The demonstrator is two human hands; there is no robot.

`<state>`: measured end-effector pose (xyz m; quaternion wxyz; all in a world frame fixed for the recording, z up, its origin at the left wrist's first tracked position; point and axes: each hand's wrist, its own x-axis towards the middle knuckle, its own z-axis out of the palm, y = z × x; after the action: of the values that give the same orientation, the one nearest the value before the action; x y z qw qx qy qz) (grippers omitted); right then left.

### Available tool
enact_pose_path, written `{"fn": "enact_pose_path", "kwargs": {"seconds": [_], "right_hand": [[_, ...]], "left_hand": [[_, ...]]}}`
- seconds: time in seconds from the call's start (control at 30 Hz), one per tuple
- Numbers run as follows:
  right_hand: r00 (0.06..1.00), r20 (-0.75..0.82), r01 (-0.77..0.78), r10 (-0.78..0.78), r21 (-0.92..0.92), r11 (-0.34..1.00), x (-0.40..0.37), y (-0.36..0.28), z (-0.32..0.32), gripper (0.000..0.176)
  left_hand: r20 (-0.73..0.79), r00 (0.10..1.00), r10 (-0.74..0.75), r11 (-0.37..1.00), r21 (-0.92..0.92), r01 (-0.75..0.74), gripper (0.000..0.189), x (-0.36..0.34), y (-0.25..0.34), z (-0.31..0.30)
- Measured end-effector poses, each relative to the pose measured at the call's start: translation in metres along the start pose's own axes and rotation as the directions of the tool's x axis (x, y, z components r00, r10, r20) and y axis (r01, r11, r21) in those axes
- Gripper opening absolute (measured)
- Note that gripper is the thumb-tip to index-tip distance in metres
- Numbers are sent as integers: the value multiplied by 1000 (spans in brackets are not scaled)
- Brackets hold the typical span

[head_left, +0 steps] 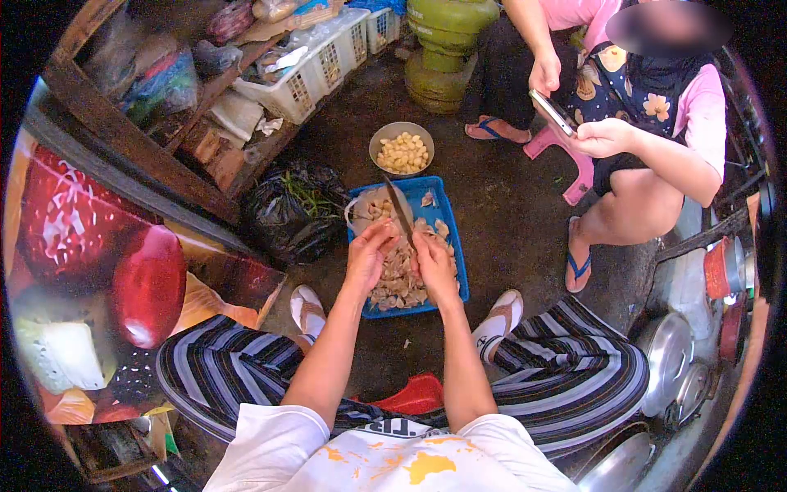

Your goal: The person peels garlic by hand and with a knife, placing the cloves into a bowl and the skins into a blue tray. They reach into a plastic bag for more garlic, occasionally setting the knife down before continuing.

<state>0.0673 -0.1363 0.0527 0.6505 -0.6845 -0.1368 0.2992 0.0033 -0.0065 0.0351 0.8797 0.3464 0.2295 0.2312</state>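
My right hand (433, 264) grips a knife (398, 207), its dark blade pointing away from me over the blue tray (461, 271). Beside it, my left hand (370, 252) has its fingers curled together; whatever is between them is too small to make out. Under both hands, papery garlic skins (399, 283) and unpeeled cloves cover much of the tray. A clear plastic bag (357, 211) with garlic cloves lies at the tray's far left. Just beyond the tray stands a round bowl (373, 152) of pale peeled garlic cloves (403, 152).
A black plastic bag (297, 217) with green stems sits left of the tray. Another person (689, 156) sits at the right, holding a phone (554, 113). Green gas cylinders (438, 78) and white baskets (299, 90) stand behind. Metal pot lids (666, 361) line the right side.
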Motion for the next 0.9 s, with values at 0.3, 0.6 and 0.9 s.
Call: {"fn": "enact_pose_path", "kwargs": {"seconds": [0.3, 0.6, 0.9], "right_hand": [[996, 87, 6, -5, -19, 1000, 8, 14, 5, 35], [995, -15, 95, -95, 0, 996, 2, 8, 13, 40], [994, 81, -92, 77, 201, 975, -2, 0, 9, 39]], "left_hand": [[-75, 996, 44, 987, 156, -32, 21, -4, -1, 6], [-67, 978, 200, 894, 421, -154, 23, -4, -6, 5], [-64, 984, 167, 907, 400, -128, 21, -6, -2, 5]]}}
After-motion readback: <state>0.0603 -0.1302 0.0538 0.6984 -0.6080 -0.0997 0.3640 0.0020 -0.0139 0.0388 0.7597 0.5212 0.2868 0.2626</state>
